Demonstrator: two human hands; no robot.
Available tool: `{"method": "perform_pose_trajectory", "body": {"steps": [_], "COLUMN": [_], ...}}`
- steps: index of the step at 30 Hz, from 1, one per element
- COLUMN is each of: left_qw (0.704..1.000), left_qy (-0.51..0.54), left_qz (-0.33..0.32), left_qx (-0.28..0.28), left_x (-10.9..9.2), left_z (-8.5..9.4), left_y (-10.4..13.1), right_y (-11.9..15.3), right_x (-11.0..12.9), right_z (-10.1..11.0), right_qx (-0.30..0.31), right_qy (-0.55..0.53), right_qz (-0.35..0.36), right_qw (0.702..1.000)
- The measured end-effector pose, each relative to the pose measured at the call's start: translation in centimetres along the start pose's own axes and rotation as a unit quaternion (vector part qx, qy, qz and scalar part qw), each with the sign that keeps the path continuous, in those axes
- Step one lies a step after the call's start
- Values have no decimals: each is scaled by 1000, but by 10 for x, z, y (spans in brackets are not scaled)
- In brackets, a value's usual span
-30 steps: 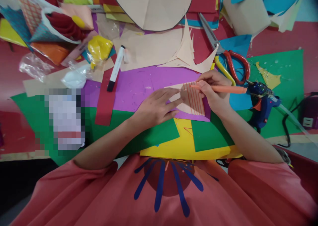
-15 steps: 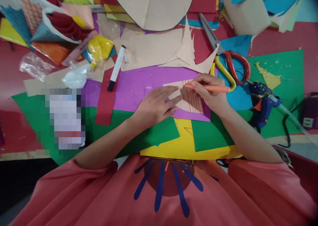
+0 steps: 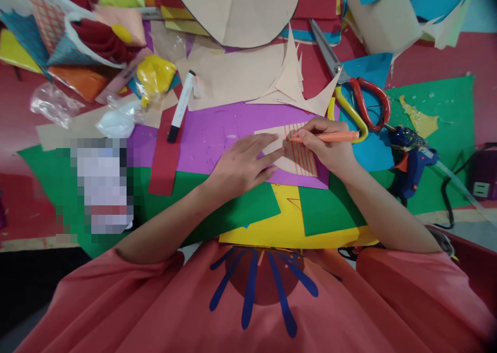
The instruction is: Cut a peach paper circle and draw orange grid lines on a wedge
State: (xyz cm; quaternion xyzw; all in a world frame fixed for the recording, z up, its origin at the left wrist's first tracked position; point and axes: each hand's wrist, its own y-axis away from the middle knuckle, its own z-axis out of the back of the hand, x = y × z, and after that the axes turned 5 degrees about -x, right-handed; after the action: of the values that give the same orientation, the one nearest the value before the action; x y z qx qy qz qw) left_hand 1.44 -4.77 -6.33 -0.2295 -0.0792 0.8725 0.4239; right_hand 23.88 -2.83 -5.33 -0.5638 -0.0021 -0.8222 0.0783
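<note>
A cream paper piece (image 3: 294, 159) with several orange lines on its right part lies on the purple sheet (image 3: 209, 130). My left hand (image 3: 243, 164) rests flat on the left side of this piece, its fingers spread and pointing right. In my right hand (image 3: 324, 146) is an orange pen (image 3: 337, 136), held between thumb and fingers. The pen's tip touches the piece near the leftmost line, close to my left fingertips. Part of the lined area is hidden under my right hand.
Scissors (image 3: 332, 58) and a blue glue gun (image 3: 415, 169) lie to the right. A marker (image 3: 181, 106), a red strip (image 3: 165, 161), a yellow packet (image 3: 155, 75) and a blurred-out object (image 3: 103, 187) are on the left. Cream scraps (image 3: 289, 84) lie beyond my hands.
My right hand has shifted the pen slightly; its tip now sits a little lower on the cream piece. My left hand stays in place.
</note>
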Motion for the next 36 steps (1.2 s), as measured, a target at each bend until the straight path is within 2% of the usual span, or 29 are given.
{"method": "perform_pose_trajectory", "body": {"steps": [5,11,16,28,36], "left_qw": [1000,999,996,997,997], "left_qy": [4,21,20,15,20], "left_qz": [6,39,77,70,77], "left_qx": [-1,29,45,13,5], "left_x": [-1,0,0,-2,-2], "left_z": [0,0,-1,1,-1], "left_y": [0,1,1,0,1], "right_y": [-1,2,2,0,-2], "right_x": [2,2,1,3,4], "right_z": [0,0,0,0,0], "right_qx": [12,-45,-8,20,29], "right_qy": [-16,-51,-27,27,-14], "right_qz": [-10,1,21,4,8], "right_qw": [1000,998,999,999,999]}}
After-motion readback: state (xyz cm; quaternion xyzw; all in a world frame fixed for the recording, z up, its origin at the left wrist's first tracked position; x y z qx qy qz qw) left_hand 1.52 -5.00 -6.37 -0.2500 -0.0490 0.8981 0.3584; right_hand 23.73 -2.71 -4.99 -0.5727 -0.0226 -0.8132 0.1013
